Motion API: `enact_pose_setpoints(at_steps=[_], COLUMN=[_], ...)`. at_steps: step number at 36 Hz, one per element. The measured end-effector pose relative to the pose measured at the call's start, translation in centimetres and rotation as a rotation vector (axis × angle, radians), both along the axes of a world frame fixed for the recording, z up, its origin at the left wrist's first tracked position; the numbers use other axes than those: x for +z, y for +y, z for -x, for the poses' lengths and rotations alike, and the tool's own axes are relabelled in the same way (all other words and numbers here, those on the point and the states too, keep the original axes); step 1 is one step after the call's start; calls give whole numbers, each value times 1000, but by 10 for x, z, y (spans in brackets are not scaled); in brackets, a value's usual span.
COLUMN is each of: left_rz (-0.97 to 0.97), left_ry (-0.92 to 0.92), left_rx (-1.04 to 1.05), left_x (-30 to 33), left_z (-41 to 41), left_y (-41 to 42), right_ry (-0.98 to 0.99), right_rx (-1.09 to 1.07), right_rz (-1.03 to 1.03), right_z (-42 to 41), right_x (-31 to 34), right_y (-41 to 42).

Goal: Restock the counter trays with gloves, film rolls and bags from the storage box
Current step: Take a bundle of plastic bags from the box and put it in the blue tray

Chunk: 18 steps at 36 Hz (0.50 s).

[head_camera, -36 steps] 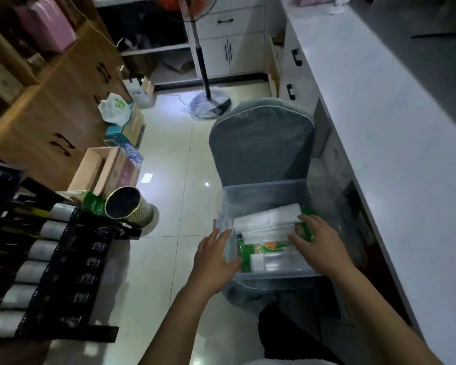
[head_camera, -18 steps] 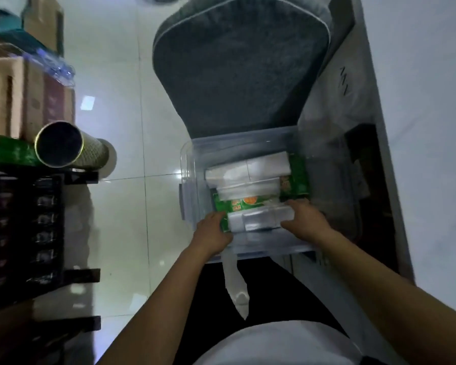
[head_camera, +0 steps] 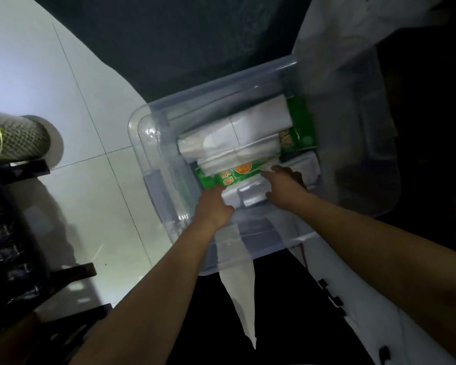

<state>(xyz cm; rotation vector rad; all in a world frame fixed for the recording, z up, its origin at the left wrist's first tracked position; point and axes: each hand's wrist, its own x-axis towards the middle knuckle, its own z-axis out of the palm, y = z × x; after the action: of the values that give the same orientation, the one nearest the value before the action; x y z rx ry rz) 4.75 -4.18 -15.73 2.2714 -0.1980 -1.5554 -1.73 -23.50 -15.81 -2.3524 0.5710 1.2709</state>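
Note:
A clear plastic storage box [head_camera: 153, 143] stands on a grey chair seat, open. Inside lie white folded bag packs [head_camera: 237, 138], a green printed pack [head_camera: 234, 176] and a white wrapped pack [head_camera: 250, 193] at the near wall. My left hand [head_camera: 212, 206] grips the left end of that white pack. My right hand [head_camera: 282, 185] holds its right end, fingers reaching over the green pack. A thin white plastic strip [head_camera: 241, 280] hangs over the box's near rim toward my lap.
A grey chair back [head_camera: 195, 43] rises behind the box. A mesh-patterned cylinder [head_camera: 19, 139] sits at the left above a black rack [head_camera: 13, 233]. White tiled floor [head_camera: 77, 180] lies left of the box. A white counter front [head_camera: 366, 325] runs along the right.
My head has moved closer over the box. Both hands went from the box's sides onto the white pack at the near wall, and a white strip now hangs over the rim.

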Motion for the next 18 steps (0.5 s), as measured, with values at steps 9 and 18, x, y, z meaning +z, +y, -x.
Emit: enact_pose_setpoints(at_steps=[9,18], left_rz=[-57,18], left_ry=[13,-327], left_rx=[-126,82], left_x=[-39,-36], left_z=[6,-5], left_y=[5,-13], right_ry=[-109,17], right_rx=[292,377], right_rz=[130,153], right_z=[-7,-4], right_x=[-21,-26], right_y=[24,22])
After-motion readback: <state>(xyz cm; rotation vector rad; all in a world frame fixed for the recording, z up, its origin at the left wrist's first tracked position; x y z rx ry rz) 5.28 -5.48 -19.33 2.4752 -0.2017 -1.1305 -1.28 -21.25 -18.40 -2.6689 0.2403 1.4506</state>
